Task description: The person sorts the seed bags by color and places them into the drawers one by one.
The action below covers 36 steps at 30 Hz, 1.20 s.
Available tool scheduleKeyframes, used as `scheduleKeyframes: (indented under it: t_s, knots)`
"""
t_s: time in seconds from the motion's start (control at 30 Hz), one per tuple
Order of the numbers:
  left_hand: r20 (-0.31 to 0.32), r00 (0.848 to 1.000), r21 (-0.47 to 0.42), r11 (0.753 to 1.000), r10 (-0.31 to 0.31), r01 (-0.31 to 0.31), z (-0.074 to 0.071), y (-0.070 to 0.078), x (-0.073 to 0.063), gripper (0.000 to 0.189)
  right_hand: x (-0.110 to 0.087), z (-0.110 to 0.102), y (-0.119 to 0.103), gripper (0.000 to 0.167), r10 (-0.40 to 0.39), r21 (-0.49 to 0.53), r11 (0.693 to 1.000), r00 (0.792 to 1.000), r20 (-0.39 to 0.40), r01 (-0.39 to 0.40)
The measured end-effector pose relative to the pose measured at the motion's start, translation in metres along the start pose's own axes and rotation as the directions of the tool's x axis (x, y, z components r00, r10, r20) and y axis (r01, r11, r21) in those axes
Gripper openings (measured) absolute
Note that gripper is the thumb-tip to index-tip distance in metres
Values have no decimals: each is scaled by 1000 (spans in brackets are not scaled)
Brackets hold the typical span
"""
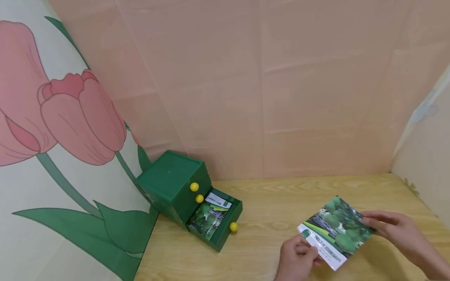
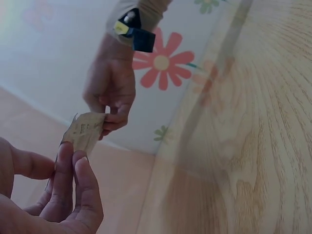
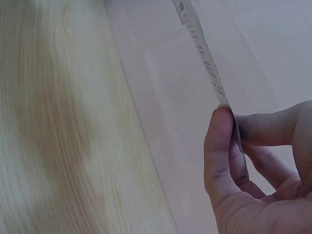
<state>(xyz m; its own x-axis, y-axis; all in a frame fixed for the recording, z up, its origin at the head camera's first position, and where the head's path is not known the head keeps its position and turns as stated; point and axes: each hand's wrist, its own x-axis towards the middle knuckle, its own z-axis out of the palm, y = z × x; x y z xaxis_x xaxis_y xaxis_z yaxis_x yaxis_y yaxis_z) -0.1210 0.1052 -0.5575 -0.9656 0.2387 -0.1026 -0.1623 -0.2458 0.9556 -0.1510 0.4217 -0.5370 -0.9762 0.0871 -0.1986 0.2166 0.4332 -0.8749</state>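
Observation:
Both hands hold a flat seed packet (image 1: 339, 230) with a photo of round green fruit and a white label band, tilted above the table. My left hand (image 1: 295, 255) pinches its lower left corner by the white band. At the upper right edge, my right hand (image 1: 400, 234) grips it between thumb and fingers. The left wrist view shows the packet's pale printed back (image 2: 85, 132) stretched between the two hands. Nearly edge-on, the thin packet (image 3: 207, 61) rises from the right fingertips in the right wrist view.
Left of the hands stands a green drawer box (image 1: 170, 173) with yellow ball knobs. Its bottom drawer (image 1: 232, 216) is pulled out, and a similar seed packet (image 1: 207, 218) lies inside. A pinkish sheet (image 1: 263, 97) covers the back; a tulip-printed wall (image 1: 77, 117) borders the left side.

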Motion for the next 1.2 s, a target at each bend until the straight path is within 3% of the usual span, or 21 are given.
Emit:
scheduleKeyframes:
  t_s: [0.17,0.4,0.63,0.87,0.97,1.2]
  knots:
    - [-20,999,14,999,38,-37,-8,3,-2,14,3,9,-5,37,-59,93,994,998,4,59]
    - [-29,996,22,996,82,-82,-23,2,-1,8,7,23,-18,55,-50,-22,998,999,20,50]
    - [-67,997,51,998,-36,40,-39,12,1,9,10,37,-29,49,-111,31,994,992,54,109]
    - [-131,988,89,992,-79,91,-52,20,3,5,13,52,-39,49,-143,91,987,987,77,136]
    - [-148,986,85,992,-82,96,-57,22,3,7,15,59,-44,47,-156,141,979,985,75,145]
    - [-154,988,95,995,-17,32,-71,26,1,6,19,73,-54,38,-152,255,958,986,64,131]
